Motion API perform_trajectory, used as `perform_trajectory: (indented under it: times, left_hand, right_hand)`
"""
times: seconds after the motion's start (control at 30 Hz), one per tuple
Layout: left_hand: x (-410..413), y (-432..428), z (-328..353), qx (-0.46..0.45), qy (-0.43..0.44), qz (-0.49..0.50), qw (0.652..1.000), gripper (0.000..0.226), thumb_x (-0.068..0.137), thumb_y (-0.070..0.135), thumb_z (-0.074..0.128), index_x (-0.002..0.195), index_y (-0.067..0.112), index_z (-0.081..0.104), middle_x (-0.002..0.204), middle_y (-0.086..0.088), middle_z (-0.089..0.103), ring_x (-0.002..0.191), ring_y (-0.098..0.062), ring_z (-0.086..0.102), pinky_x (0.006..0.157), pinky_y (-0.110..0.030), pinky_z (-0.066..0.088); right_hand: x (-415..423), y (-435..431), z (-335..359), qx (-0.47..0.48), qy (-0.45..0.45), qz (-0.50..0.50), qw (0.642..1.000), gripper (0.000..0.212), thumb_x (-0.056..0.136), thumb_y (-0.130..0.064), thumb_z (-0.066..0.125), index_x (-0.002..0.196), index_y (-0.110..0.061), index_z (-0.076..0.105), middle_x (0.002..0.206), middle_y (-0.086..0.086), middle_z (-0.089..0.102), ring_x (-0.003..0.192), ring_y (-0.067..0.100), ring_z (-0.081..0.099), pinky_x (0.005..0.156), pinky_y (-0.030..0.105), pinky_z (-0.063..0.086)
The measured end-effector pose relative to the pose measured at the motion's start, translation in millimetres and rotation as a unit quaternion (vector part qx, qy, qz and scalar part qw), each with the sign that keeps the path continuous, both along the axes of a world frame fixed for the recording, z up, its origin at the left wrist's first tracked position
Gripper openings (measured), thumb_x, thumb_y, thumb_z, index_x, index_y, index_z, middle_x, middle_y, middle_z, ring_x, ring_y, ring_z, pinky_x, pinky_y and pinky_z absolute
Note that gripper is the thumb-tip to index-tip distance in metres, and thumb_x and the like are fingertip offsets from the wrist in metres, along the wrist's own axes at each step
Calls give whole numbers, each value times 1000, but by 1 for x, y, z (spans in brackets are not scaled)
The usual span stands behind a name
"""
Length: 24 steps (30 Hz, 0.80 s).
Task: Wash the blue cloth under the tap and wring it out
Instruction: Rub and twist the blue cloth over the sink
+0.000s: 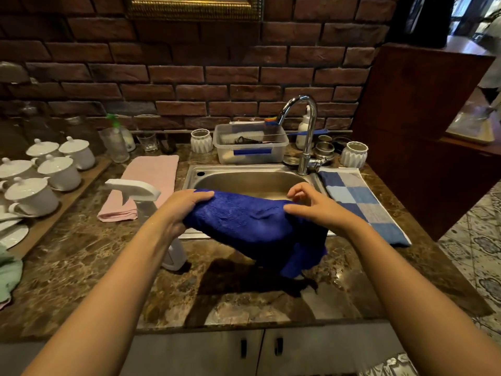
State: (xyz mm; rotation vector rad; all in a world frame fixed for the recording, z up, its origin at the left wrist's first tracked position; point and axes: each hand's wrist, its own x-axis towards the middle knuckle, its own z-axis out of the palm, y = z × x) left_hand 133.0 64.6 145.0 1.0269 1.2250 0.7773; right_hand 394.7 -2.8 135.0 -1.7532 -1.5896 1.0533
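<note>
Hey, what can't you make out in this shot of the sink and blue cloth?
Head view:
- Sink, near half: covered by the blue cloth.
- Fingers of the left hand: under the cloth.
- Spray bottle body: partly behind the left forearm.
- Plastic tub contents: too small, walls cloudy.
- Gold frame: cut off by top edge.

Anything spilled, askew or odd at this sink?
Nothing tipped or damaged. A few wet spots glisten on the counter just right of the cloth, which the left hand and right hand hold above the sink's front rim.
</note>
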Motion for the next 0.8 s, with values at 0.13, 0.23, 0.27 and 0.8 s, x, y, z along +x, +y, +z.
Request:
perform_trajectory:
  times: [0.13,0.23,0.27,0.8]
  left_hand:
    - [2,13,-11,95,150,-2,984,12,87,8,60,86,18,53,87,-4,54,67,-13,50,52,-26,37]
    - [3,19,-14,162,254,-43,952,7,84,9,61,86,15,60,82,-3,56,70,-13,48,56,-26,37]
    - [4,21,-14,181,287,-58,939,5,83,10,63,85,15,63,84,-4,59,74,-15,51,61,-27,40]
    - [3,21,-48,303,502,-258,768,30,89,45,54,114,29,59,117,-4,52,103,-20,56,87,-33,43]
  right_hand:
    - [13,-2,5,-1,-85,125,989,48,76,-27,74,113,-38,45,129,-2,30,121,16,35,101,32,33]
    - [11,-2,2,-4,-238,170,956,47,74,-24,74,113,-31,49,123,-5,28,113,14,36,100,31,37]
    - [9,-2,1,21,-274,161,948,44,75,-23,73,112,-29,51,121,-5,30,110,15,40,97,30,40]
    - [-9,-4,8,271,-63,-43,960,25,92,-14,51,109,-23,67,100,-11,43,100,1,43,87,2,30]
